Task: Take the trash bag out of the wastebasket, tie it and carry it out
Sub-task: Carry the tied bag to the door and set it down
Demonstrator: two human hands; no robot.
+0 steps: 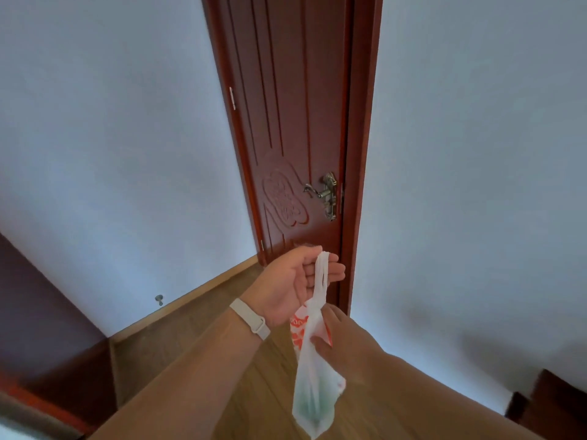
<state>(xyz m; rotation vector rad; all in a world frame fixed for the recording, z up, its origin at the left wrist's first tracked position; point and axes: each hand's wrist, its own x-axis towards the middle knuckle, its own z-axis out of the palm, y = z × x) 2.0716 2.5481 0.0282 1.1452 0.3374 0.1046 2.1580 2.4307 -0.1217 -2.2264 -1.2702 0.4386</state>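
Note:
A white plastic trash bag (313,382) with red print hangs in front of me, its handles pulled up into a thin strip. My left hand (295,284), with a pale band on the wrist, holds the handles at the top with the palm turned up. My right hand (336,336) grips the bag lower down, at its printed middle. The bag's bottom dangles free above the wooden floor. No wastebasket is in view.
A dark red wooden door (295,122) stands shut straight ahead, its brass lever handle (324,193) just above my hands. White walls flank it. Dark furniture (47,328) sits at the left and a dark piece (552,408) at the lower right.

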